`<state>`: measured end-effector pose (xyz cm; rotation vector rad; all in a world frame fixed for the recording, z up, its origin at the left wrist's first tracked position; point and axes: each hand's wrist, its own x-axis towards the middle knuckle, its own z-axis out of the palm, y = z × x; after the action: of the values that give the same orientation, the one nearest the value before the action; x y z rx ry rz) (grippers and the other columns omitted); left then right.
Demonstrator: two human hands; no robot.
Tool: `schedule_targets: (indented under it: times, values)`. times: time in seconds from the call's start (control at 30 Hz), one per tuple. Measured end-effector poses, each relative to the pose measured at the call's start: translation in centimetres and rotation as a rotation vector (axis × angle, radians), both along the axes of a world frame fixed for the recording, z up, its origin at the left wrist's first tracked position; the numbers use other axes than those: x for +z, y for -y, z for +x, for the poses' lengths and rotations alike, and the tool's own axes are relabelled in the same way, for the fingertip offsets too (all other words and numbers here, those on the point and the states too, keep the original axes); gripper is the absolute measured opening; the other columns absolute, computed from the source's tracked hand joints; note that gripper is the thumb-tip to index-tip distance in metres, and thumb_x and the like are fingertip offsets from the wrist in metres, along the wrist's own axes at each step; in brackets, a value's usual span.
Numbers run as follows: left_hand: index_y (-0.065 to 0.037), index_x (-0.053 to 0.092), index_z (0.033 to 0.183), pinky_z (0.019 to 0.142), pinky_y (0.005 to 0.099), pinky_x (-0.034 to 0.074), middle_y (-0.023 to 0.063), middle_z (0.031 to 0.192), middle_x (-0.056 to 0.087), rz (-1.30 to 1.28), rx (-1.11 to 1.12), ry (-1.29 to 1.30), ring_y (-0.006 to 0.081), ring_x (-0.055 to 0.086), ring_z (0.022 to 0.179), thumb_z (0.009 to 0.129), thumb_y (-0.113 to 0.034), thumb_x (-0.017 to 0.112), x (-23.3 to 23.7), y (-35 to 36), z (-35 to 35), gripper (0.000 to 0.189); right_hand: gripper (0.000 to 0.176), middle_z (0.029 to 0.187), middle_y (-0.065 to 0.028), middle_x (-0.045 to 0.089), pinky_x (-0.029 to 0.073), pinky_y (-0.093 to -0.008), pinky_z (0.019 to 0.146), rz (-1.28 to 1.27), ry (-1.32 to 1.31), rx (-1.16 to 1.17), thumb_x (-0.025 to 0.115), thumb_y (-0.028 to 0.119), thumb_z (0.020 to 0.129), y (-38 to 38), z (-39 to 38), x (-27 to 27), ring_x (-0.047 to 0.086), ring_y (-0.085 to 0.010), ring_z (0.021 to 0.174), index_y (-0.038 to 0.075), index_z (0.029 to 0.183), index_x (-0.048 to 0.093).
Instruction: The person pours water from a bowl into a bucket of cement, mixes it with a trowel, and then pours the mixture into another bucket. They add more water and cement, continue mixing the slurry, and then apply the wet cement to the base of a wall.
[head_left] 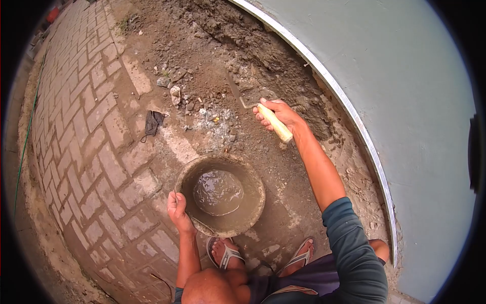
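Observation:
A round bucket (pixel 251 215) with wet grey mix (pixel 217 191) inside stands near my feet. My left hand (pixel 178 209) is closed on the bucket's left side, where a thin wire handle shows. My right hand (pixel 281 117) is wrapped round the yellowish handle of a trowel (pixel 275 122). The trowel's thin blade points up and away over the dirt, seen nearly edge-on, beyond the bucket.
Brick paving (pixel 96 152) spreads over the left, with a green hose (pixel 26 137) along its edge. A black cloth (pixel 153 122) and stones (pixel 175 95) lie ahead. A grey wall (pixel 405 101) with a pale metal strip (pixel 349 104) curves along the right.

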<state>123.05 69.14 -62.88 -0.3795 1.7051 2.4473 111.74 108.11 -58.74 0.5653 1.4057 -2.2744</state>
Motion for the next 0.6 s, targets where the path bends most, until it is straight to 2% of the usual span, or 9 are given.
schedule_targets:
  times: [0.03, 0.17, 0.27, 0.33, 0.37, 0.43, 0.6]
  values:
    - [-0.008, 0.055, 0.095, 0.077, 0.0226, 0.042, -0.0027, 0.090, 0.056, 0.011, -0.012, -0.001, 0.0068, 0.050, 0.083, 0.099, -0.035, 0.063, 0.1, 0.1, 0.1, 0.029, 0.039, 0.075, -0.0046, 0.058, 0.045, -0.0251, 0.043, -0.009, -0.029, -0.230, 0.049, 0.036, 0.104, 0.6, -0.4, -1.2, 0.052, -0.0110, 0.053, -0.002, 0.103, 0.059]
    - [-0.014, 0.047, 0.088, 0.074, 0.0222, 0.038, -0.0062, 0.083, 0.046, -0.066, 0.003, 0.024, 0.0048, 0.044, 0.079, 0.102, -0.030, 0.057, -0.2, -0.1, -0.1, 0.023, 0.038, 0.074, -0.0042, 0.057, 0.046, -0.0256, 0.044, -0.005, -0.031, -0.169, 0.049, 0.036, 0.104, 1.5, 2.7, -3.0, 0.052, -0.0111, 0.054, -0.001, 0.103, 0.058]
    - [-0.013, 0.048, 0.091, 0.073, 0.0234, 0.041, -0.0054, 0.084, 0.048, -0.006, -0.010, 0.050, 0.0053, 0.046, 0.079, 0.103, -0.030, 0.056, 0.0, 0.1, 0.1, 0.023, 0.040, 0.074, -0.0039, 0.056, 0.045, -0.0263, 0.044, -0.044, 0.020, -0.229, 0.048, 0.040, 0.103, 2.0, 3.2, -6.0, 0.051, -0.0111, 0.055, 0.001, 0.103, 0.057]
    - [-0.004, 0.057, 0.105, 0.079, 0.0250, 0.046, 0.0022, 0.100, 0.062, 0.078, -0.018, 0.021, 0.0092, 0.056, 0.087, 0.100, -0.033, 0.062, -0.6, 0.5, 0.1, 0.030, 0.040, 0.074, -0.0040, 0.055, 0.044, -0.0265, 0.044, -0.123, 0.019, -0.312, 0.049, 0.040, 0.103, 0.7, 3.8, -9.4, 0.050, -0.0113, 0.055, 0.001, 0.103, 0.057]
    - [-0.004, 0.057, 0.105, 0.079, 0.0250, 0.046, 0.0022, 0.100, 0.062, 0.074, -0.024, 0.018, 0.0092, 0.056, 0.087, 0.100, -0.033, 0.062, -0.5, 0.6, 0.1, 0.030, 0.040, 0.074, -0.0040, 0.055, 0.044, -0.0267, 0.045, -0.200, 0.021, -0.391, 0.050, 0.040, 0.103, 0.5, 4.1, -9.7, 0.050, -0.0116, 0.055, 0.001, 0.104, 0.057]
    - [-0.003, 0.057, 0.108, 0.081, 0.0254, 0.047, 0.0046, 0.105, 0.064, 0.037, -0.015, 0.017, 0.0103, 0.058, 0.090, 0.100, -0.032, 0.060, -0.3, 0.4, 0.1, 0.030, 0.040, 0.075, -0.0039, 0.055, 0.043, -0.0267, 0.044, -0.169, 0.020, -0.413, 0.050, 0.040, 0.103, 0.7, 6.3, -10.4, 0.049, -0.0116, 0.055, 0.001, 0.104, 0.057]
    - [-0.005, 0.056, 0.102, 0.078, 0.0248, 0.045, -0.0003, 0.095, 0.058, 0.018, 0.001, 0.030, 0.0082, 0.053, 0.085, 0.101, -0.031, 0.059, -0.2, 0.5, 0.2, 0.026, 0.040, 0.075, -0.0037, 0.056, 0.043, -0.0268, 0.044, -0.168, -0.006, -0.512, 0.052, 0.041, 0.102, -0.1, 11.8, -11.1, 0.049, -0.0112, 0.054, 0.001, 0.105, 0.058]
